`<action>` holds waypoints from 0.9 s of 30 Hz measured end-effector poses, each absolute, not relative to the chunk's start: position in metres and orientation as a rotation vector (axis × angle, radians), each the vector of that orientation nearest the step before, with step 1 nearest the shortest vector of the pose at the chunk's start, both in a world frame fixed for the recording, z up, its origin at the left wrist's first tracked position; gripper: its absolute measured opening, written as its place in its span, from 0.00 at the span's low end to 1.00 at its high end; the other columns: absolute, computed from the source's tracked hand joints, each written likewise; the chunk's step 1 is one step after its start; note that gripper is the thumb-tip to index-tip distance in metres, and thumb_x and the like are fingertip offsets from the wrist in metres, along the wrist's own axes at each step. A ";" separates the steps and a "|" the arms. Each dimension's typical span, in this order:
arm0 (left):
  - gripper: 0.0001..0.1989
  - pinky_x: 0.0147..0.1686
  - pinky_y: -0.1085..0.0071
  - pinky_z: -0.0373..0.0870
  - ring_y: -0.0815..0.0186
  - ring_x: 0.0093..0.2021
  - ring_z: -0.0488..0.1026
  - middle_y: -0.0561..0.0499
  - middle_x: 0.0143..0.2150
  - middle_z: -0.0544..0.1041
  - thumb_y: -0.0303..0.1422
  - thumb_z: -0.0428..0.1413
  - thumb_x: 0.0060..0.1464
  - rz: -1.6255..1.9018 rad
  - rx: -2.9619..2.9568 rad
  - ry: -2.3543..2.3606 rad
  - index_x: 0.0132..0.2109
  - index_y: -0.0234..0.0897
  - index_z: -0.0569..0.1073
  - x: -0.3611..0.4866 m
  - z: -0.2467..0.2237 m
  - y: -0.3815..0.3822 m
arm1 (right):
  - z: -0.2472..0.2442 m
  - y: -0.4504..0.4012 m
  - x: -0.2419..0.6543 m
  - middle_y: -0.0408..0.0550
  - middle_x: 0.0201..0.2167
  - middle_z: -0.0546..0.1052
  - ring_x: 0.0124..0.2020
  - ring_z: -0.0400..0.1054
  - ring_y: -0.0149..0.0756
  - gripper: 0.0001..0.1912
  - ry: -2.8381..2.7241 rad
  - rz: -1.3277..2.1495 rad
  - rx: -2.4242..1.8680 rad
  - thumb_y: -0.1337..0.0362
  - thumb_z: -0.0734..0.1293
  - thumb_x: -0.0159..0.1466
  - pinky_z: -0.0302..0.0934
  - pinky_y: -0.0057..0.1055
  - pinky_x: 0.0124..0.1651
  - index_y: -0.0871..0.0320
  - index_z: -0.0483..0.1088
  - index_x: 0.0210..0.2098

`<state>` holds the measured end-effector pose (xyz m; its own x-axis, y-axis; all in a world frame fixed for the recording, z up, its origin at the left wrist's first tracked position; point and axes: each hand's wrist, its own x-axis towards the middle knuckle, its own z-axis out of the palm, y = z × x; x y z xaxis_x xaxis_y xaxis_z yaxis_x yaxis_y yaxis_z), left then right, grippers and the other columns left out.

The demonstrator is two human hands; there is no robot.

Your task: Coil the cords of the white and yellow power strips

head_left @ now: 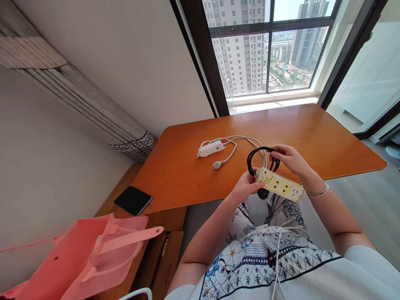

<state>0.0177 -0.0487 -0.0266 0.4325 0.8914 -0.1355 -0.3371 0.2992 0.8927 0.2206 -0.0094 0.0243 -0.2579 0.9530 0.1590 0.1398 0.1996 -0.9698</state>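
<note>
My left hand (246, 186) grips the cord end of a cream and yellow power strip (280, 184), held tilted over the table's near edge. A black cord (253, 155) is coiled in loops above the strip, and my right hand (289, 158) pinches the right side of these loops. The black plug (263, 193) hangs just under the strip, beside my left fingers. On the wooden table lies a white power strip (211, 148) with a grey-white cable running in loops behind my hands. Its round plug (216, 165) rests in front of it.
The orange-brown table (184, 179) stretches before me to the window. A black tablet (133, 200) lies at its left corner. Lower left, a pink bag (71, 254) sits on a wooden cabinet. A gathered curtain (103, 112) hangs at the left.
</note>
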 end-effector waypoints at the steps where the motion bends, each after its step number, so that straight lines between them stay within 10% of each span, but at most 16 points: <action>1: 0.30 0.41 0.71 0.72 0.68 0.37 0.75 0.51 0.37 0.78 0.36 0.75 0.28 0.925 0.917 0.741 0.40 0.36 0.72 0.018 -0.027 -0.049 | 0.021 -0.009 0.220 0.46 0.30 0.77 0.33 0.69 0.35 0.20 -1.573 1.125 -1.059 0.48 0.69 0.58 0.64 0.34 0.40 0.59 0.75 0.37; 6: 0.30 0.42 0.69 0.71 0.67 0.38 0.74 0.52 0.37 0.77 0.38 0.74 0.32 0.952 0.941 0.815 0.42 0.37 0.70 0.020 -0.031 -0.049 | 0.012 -0.017 0.216 0.52 0.40 0.78 0.40 0.72 0.40 0.23 -1.670 0.959 -1.148 0.50 0.66 0.63 0.67 0.40 0.46 0.58 0.74 0.51; 12: 0.29 0.39 0.71 0.70 0.70 0.34 0.73 0.54 0.34 0.76 0.41 0.73 0.32 1.077 0.988 0.860 0.40 0.37 0.68 0.027 -0.033 -0.050 | 0.013 -0.032 0.219 0.62 0.66 0.59 0.56 0.68 0.49 0.62 -1.909 1.053 -1.129 0.52 0.77 0.52 0.70 0.46 0.54 0.53 0.39 0.74; 27: 0.30 0.43 0.65 0.72 0.62 0.39 0.76 0.48 0.38 0.80 0.38 0.71 0.35 0.893 0.997 0.775 0.48 0.34 0.78 0.024 -0.032 -0.050 | 0.021 -0.027 0.221 0.58 0.67 0.61 0.60 0.65 0.50 0.55 -1.965 1.217 -0.982 0.57 0.76 0.55 0.74 0.39 0.48 0.51 0.45 0.73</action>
<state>0.0240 -0.0495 -0.0320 0.4296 0.8924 -0.1379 -0.2617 0.2692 0.9268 0.2210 -0.0269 0.0206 -0.5313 0.8389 0.1184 0.2677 0.2989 -0.9160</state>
